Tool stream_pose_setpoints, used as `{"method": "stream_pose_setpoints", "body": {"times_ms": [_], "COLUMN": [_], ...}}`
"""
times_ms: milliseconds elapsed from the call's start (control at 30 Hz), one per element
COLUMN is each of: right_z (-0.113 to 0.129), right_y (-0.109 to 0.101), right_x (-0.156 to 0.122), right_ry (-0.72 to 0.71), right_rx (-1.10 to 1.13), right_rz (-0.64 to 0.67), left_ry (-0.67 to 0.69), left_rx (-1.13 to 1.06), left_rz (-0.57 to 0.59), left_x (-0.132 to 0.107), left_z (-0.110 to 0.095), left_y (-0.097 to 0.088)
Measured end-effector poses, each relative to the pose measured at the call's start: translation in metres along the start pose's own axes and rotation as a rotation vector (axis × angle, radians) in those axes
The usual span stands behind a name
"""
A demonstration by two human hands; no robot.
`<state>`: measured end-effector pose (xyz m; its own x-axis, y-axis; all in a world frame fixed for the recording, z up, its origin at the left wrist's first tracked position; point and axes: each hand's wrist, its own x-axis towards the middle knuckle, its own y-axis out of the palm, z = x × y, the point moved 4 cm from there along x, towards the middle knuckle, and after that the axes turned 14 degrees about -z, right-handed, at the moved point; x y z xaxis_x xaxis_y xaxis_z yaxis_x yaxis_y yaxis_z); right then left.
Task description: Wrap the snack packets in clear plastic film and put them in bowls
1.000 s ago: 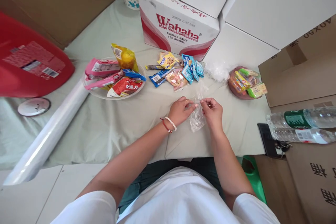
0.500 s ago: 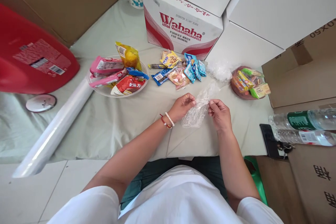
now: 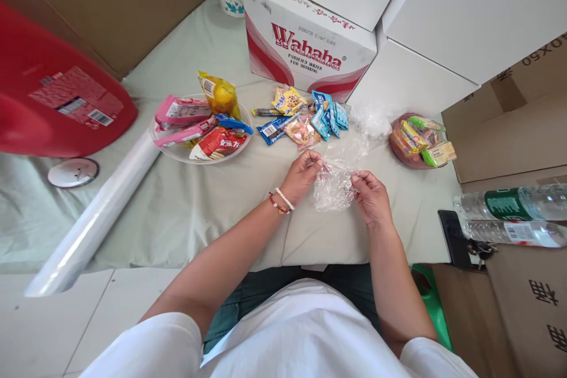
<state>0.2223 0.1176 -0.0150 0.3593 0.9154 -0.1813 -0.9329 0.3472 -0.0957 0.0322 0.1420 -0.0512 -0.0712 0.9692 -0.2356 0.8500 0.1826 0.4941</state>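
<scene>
A crinkled sheet of clear plastic wrap is stretched between my two hands, low over the cloth-covered table. My left hand, with bead bracelets at its wrist, pinches the wrap's left side. On the right side, my right hand grips it between thumb and fingertips. Just beyond lies a pile of small snacks: blue sachets, a yellow cookie packet, a pinkish clear packet and a dark blue packet. Whether the wrap is a bag or a flat film, I cannot tell.
A clear bowl of snacks stands left, beside a long plastic roll and a red jug. Behind are a Wahaha carton and crumpled plastic. To the right are a reddish snack bowl, bottles and a phone.
My left hand has moved slightly left and up, away from my right hand. The plastic wrap between them is spread wider. The snacks lie as before.
</scene>
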Motion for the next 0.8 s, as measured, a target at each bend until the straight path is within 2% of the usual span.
{"method": "stream_pose_setpoints", "body": {"times_ms": [100, 267, 367, 467, 533, 667, 800], "right_z": [0.003, 0.003, 0.003, 0.005, 0.004, -0.002, -0.005], "right_y": [-0.004, -0.006, -0.006, -0.005, -0.002, 0.005, 0.0], "right_x": [0.001, 0.0, -0.003, -0.005, -0.006, -0.006, -0.002], "right_ry": [-0.028, -0.052, -0.081, -0.077, -0.007, 0.147, 0.129], "right_rx": [-0.005, 0.004, -0.007, 0.016, 0.08, 0.106, 0.057], "right_rz": [0.029, 0.029, 0.073, 0.174, 0.245, 0.344, 0.354], "left_ry": [-0.101, -0.235, -0.295, -0.273, -0.204, -0.106, -0.214], "left_rx": [-0.12, -0.192, -0.163, -0.005, 0.069, 0.048, -0.069], "left_rz": [-0.017, -0.042, 0.007, 0.151, 0.201, 0.172, 0.195], "left_x": [0.0, 0.001, -0.001, -0.005, -0.008, -0.01, -0.012], "left_z": [-0.001, -0.001, -0.001, 0.001, 0.002, -0.001, -0.001], "left_y": [0.0, -0.002, -0.003, 0.002, 0.006, 0.009, 0.01]}}
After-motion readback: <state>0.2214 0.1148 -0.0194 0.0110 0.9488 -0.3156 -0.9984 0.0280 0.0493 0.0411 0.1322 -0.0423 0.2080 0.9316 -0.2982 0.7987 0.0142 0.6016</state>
